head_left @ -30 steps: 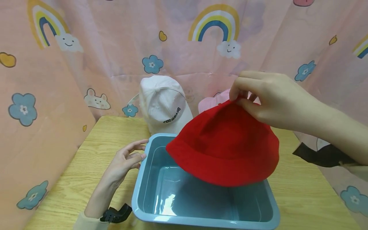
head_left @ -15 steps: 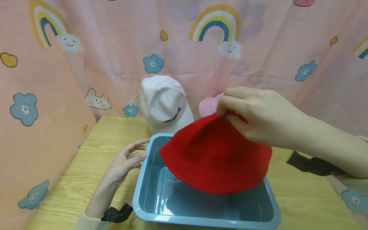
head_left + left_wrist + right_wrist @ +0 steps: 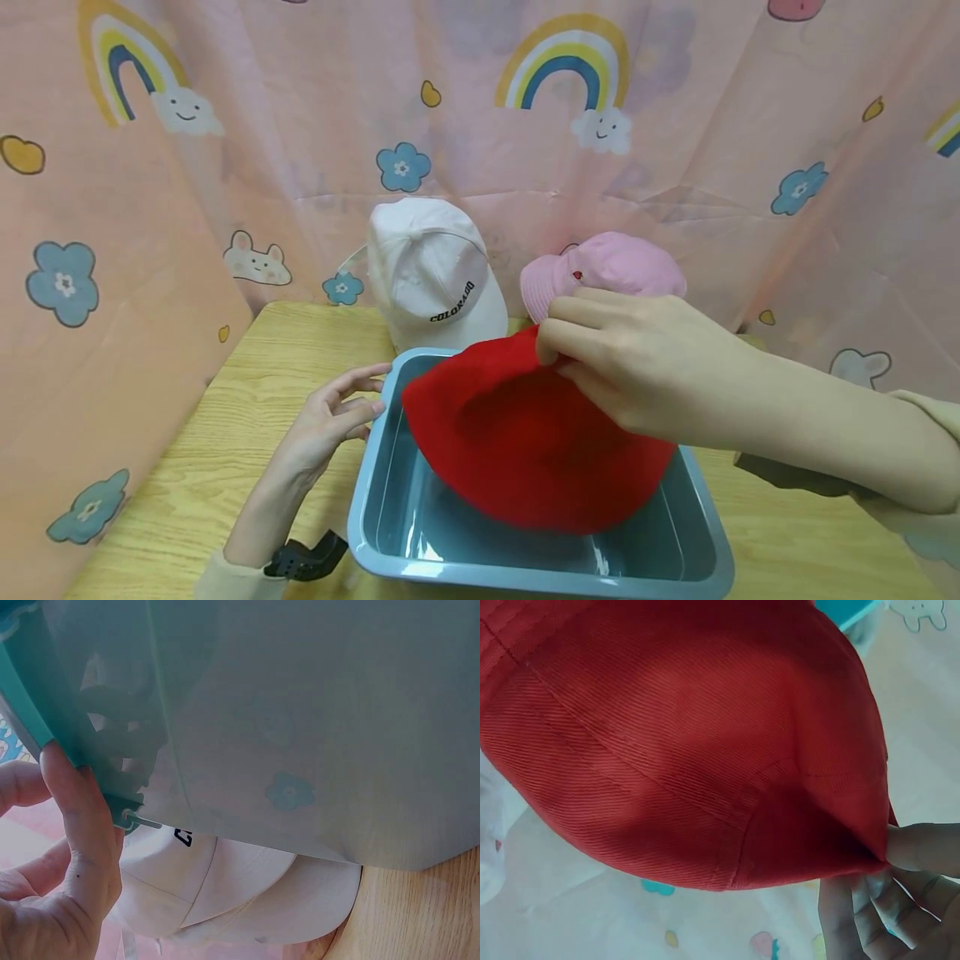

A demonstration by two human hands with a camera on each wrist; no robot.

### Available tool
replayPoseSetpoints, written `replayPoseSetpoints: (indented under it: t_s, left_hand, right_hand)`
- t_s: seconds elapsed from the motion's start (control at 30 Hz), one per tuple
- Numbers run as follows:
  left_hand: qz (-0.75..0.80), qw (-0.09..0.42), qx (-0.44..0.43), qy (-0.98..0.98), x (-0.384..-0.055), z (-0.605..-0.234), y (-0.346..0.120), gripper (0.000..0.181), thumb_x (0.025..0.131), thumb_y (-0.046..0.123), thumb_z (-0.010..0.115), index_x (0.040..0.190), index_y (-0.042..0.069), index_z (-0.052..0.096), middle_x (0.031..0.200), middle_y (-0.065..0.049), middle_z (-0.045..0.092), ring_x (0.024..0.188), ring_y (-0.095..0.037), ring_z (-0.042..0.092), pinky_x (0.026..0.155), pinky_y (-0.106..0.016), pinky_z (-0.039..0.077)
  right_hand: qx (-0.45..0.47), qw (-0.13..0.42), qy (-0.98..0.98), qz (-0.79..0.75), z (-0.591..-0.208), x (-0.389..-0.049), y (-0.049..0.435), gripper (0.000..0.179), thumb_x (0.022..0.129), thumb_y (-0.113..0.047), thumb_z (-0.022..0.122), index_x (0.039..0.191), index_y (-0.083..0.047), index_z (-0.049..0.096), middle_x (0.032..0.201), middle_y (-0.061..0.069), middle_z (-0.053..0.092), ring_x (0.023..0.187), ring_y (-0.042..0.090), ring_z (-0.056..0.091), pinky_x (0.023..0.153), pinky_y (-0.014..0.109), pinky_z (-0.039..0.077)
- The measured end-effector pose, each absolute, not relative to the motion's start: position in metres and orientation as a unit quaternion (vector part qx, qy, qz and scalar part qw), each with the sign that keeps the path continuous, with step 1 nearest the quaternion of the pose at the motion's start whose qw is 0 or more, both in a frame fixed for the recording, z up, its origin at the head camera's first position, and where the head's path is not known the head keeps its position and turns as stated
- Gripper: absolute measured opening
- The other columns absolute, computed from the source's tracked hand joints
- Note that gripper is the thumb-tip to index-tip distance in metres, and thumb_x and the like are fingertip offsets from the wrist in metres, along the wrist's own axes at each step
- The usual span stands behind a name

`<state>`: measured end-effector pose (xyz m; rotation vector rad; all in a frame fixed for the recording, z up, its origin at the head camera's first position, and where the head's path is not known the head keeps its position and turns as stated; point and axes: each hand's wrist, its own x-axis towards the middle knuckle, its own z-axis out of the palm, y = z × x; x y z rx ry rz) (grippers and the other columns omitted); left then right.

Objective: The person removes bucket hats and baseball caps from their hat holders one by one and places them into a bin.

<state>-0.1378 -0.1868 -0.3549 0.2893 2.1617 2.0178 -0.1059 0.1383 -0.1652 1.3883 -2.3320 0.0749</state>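
Observation:
My right hand (image 3: 600,358) pinches the crown of a red bucket hat (image 3: 517,442), whose brim hangs down inside a blue-grey plastic tub (image 3: 390,554) on the wooden table. The right wrist view is filled by the red hat (image 3: 675,750), with my fingertips (image 3: 900,855) gripping a fold of its cloth. My left hand (image 3: 341,408) rests at the tub's left rim with loosely bent fingers. Seen from the left wrist, the thumb (image 3: 79,817) touches the tub's edge (image 3: 45,712).
A white cap (image 3: 431,275) lettered COLORADO and a pink hat (image 3: 607,262) stand behind the tub against a pink curtain with rainbows and flowers. The white cap (image 3: 232,892) also shows under the tub's wall. Bare wooden table (image 3: 240,392) lies left of the tub.
My right hand has lowered the red hat leftward and down into the tub, uncovering the pink hat behind. The left hand has stayed at the rim.

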Motion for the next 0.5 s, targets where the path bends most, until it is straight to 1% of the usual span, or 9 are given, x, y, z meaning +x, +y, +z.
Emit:
replayPoseSetpoints:
  t_s: [0.2, 0.5]
  left_hand:
    - [0.673, 0.085, 0.098, 0.728, -0.138, -0.354, -0.187, 0.047, 0.093, 0.01, 0.059, 0.139, 0.005, 0.047, 0.112, -0.005, 0.053, 0.076, -0.009, 0.065, 0.066, -0.026, 0.054]
    - [0.673, 0.086, 0.1, 0.727, -0.137, -0.355, -0.187, 0.048, 0.093, 0.011, 0.059, 0.139, 0.005, 0.046, 0.113, -0.005, 0.054, 0.076, -0.009, 0.065, 0.066, -0.027, 0.055]
  right_hand:
    - [0.493, 0.18, -0.851, 0.027, -0.168, -0.099, 0.137, 0.02, 0.078, -0.013, 0.072, 0.084, -0.025, 0.057, 0.076, -0.016, 0.048, 0.073, -0.006, 0.043, 0.056, 0.013, 0.041]
    - [0.501, 0.149, -0.85, 0.056, -0.172, -0.091, 0.135, 0.023, 0.076, -0.012, 0.075, 0.084, -0.025, 0.057, 0.079, -0.017, 0.049, 0.074, -0.007, 0.044, 0.057, 0.01, 0.04]
